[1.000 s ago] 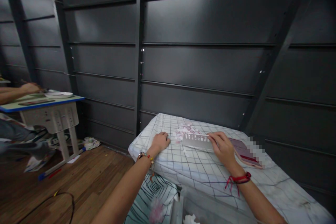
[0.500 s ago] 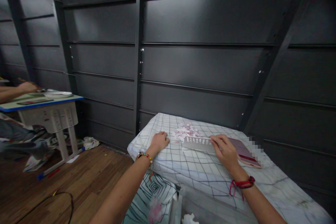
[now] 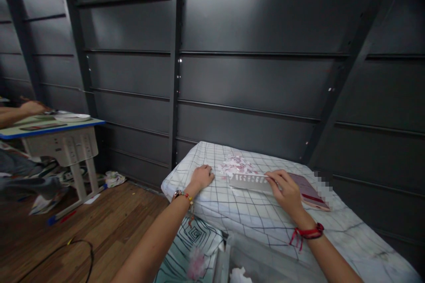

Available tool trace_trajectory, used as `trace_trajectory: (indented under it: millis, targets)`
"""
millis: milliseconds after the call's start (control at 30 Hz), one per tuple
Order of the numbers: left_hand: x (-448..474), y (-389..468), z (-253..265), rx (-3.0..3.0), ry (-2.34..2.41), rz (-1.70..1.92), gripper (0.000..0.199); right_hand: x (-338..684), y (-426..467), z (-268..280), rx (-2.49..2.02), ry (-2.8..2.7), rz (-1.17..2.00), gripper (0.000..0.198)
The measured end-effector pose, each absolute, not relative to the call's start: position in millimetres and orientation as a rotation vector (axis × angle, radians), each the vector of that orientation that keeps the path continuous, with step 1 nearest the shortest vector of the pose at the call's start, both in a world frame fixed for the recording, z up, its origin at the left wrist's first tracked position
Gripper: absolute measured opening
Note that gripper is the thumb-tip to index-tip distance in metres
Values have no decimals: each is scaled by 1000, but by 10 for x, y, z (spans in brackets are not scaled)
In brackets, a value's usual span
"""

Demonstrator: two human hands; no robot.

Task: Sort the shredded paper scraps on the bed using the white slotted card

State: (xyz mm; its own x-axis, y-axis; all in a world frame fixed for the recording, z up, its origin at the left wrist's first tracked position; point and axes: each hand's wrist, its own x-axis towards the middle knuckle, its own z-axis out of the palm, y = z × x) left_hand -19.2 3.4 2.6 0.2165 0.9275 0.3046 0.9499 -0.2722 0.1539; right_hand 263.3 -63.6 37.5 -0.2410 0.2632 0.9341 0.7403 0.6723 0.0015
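My right hand (image 3: 286, 192) pinches the right end of a pale grey, flat slotted piece (image 3: 250, 184), which has a row of openings along its top edge. It stands on edge on a white checked cloth (image 3: 222, 205). Just behind it lies a loose heap of pink and white paper scraps (image 3: 236, 164). To the left of the heap, my left hand (image 3: 202, 177) rests palm down on the cloth, fingers slightly bent and holding nothing. A flat tablet-like item in a pink case (image 3: 308, 191) lies right of my right hand, its far side blurred out.
A clear plastic box (image 3: 265, 254) with white crumpled paper (image 3: 239, 275) stands below the near edge. Beside it is a pink bundle (image 3: 196, 263) on patterned cloth. A dark panelled wall (image 3: 245, 79) rises behind. At left, another person's hand (image 3: 33, 107) is over a desk (image 3: 83, 126).
Both hands keep nearly the same places. The slotted piece in my right hand has tilted very slightly; the view has shifted a little.
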Motion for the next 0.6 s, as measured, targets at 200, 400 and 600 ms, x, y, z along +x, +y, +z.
trace_trajectory:
  millis: [200, 400, 600]
  targets:
    - [-199, 25, 15, -2399, -1850, -536, 27, 2791, -733, 431, -846, -1721, -589, 13]
    - [-202, 24, 36, -2405, -1837, -514, 28, 2549, -632, 469, -808, -1714, -562, 14]
    - [-196, 17, 50, -2405, -1826, -504, 28, 2288, -465, 415, -719, -1862, -557, 16]
